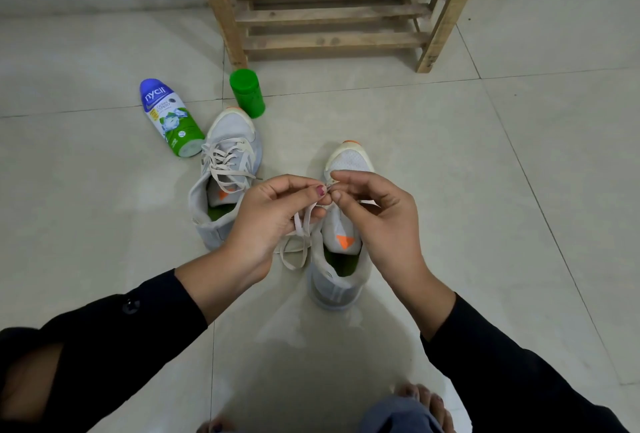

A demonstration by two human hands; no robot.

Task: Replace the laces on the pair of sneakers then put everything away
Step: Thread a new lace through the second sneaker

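You pinch the lace (294, 267) with left hand (273, 221) and right hand (377, 218) over the 12 o'clock sneaker (349, 160); eyelet threading appears due next.

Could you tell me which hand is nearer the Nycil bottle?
Left. The left hand is down-right of the Nycil bottle; the right hand is farther right, beyond the left.

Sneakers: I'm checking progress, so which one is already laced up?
The sneaker beside the lying nycil bottle: laces criss-cross its front. The other sneaker shows a bare tongue, its lace pinched between left hand and right hand.
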